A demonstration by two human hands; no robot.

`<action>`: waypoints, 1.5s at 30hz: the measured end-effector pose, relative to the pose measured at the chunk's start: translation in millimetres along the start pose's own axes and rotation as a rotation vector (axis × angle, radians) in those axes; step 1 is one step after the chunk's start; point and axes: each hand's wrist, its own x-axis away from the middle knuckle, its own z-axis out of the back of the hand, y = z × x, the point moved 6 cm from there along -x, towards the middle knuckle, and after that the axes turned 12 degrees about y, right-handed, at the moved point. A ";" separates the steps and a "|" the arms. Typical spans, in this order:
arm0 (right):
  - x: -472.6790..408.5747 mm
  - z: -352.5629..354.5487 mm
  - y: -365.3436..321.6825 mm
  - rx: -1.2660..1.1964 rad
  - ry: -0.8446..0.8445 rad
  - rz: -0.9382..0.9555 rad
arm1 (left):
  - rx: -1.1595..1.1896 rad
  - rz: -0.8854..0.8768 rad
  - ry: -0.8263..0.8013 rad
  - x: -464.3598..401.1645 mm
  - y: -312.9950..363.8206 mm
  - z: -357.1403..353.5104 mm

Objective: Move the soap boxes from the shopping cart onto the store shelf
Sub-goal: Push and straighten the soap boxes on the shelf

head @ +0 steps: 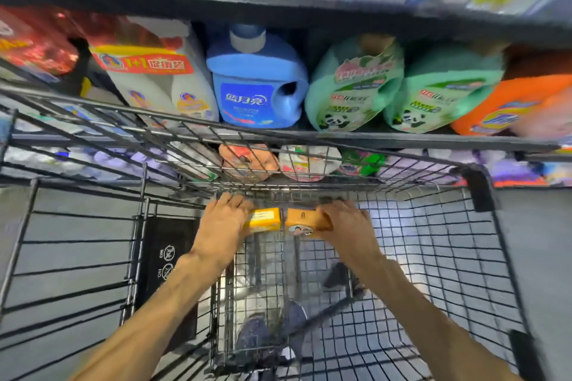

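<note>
Two small soap boxes lie side by side at the far end of the wire shopping cart (433, 244). My left hand (224, 223) grips the yellow soap box (266, 219) from its left side. My right hand (346, 226) grips the orange soap box (301, 221) from its right side. Both arms reach down into the cart basket. The store shelf (356, 134) runs just beyond the cart's front rim.
The shelf holds a blue detergent jug (258, 86), white bottles (154, 83), green refill pouches (356, 86) and an orange pouch (520, 108). A lower shelf row shows through the cart wire. An upper shelf (278, 6) hangs overhead. A second cart stands at left.
</note>
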 end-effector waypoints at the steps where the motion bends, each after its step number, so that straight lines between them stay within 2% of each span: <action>1: 5.8 16.9 4.5 -0.012 0.022 -0.003 | -0.002 -0.042 0.040 -1.5 7.6 16.3; 4: 29.8 72.8 17.1 -0.036 0.098 -0.019 | 0.015 -0.157 0.111 -4.3 31.1 66.5; 7: 65.4 144.5 23.8 -0.240 0.234 -0.065 | 0.096 -0.228 0.105 -5.4 56.7 124.3; 9: 94.0 188.1 26.9 -0.296 0.243 -0.114 | 0.138 -0.291 0.129 -2.9 77.5 169.0; 13: 154.3 272.8 45.8 -0.217 0.381 -0.139 | 0.209 -0.432 0.154 8.6 135.1 271.4; 17: 214.9 362.6 66.5 -0.167 0.425 -0.182 | 0.275 -0.587 0.172 18.6 209.9 371.4; 20: 257.4 418.2 99.3 -0.122 0.490 -0.211 | 0.239 -0.723 0.149 20.1 275.5 427.2; 24: 327.3 490.0 146.1 -0.063 0.636 -0.285 | 0.224 -0.858 0.254 16.7 359.4 483.4; 28: 398.6 553.5 187.6 -0.068 0.726 -0.334 | 0.207 -0.975 0.252 15.5 454.7 523.2; 33: 472.8 603.8 277.3 -0.025 0.838 -0.433 | 0.228 -1.085 0.268 20.5 579.6 549.9; 37: 527.0 646.1 341.0 -0.025 0.887 -0.463 | 0.228 -1.135 0.337 23.1 679.6 559.3; 45: 588.9 697.0 469.0 -0.059 0.861 -0.533 | 0.291 -1.172 0.323 7.5 847.9 564.5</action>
